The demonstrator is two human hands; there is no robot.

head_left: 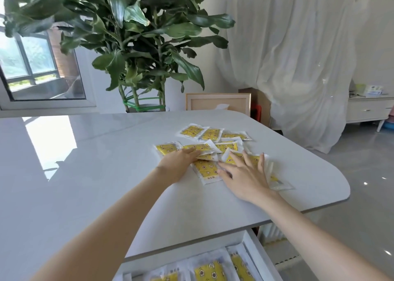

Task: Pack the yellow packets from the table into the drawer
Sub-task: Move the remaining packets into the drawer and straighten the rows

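Several yellow packets (211, 134) with clear white edges lie scattered on the right part of the white table (96, 174). My left hand (180, 163) rests flat on the left side of the pile, fingers straight over a packet. My right hand (245, 174) lies spread on the packets at the pile's right, fingers straight. Below the table's front edge the white drawer (252, 248) stands pulled out, with yellow packets (210, 271) lying in a row inside it.
A large potted plant (138, 46) stands behind the table. A wooden frame (217, 101) leans at the far edge. White curtains hang at the right, with a low cabinet (368, 108) beyond. The table's rounded right edge drops to a glossy floor.
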